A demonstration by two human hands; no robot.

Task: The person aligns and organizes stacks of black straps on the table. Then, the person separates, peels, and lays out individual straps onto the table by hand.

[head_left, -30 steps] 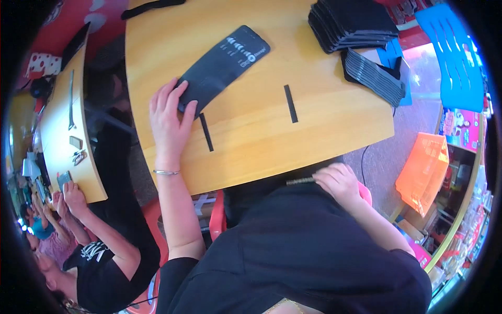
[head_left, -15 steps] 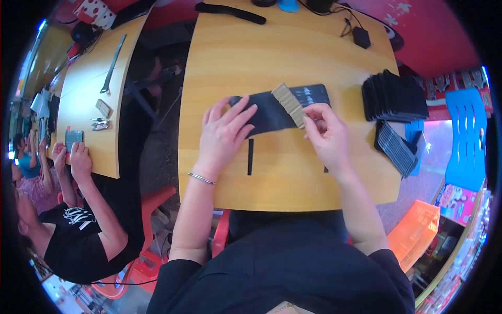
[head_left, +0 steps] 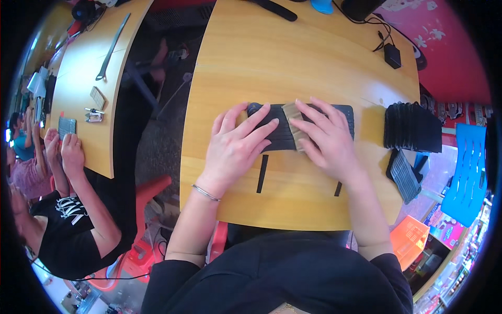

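Observation:
Under both my hands lies a flat black panel marked with fine lengthwise lines. Across its middle sits a tan ribbed strip, set at a slight tilt. My left hand rests on the panel's left part, fingers spread. My right hand lies with fingers apart over the strip and the panel's right part, hiding some of each. On the wood nearer me are two short black strips, a left one and a right one.
A stack of black panels stands at the right edge, with grey-striped pieces below it. A black strap and an adapter lie farther back. At the left table, a co-worker's hands are near a grey piece.
My right hand has gone from pinching the strip's near end to lying spread over it. The strip now lies across the panel, more upright in view. The whole view has shifted.

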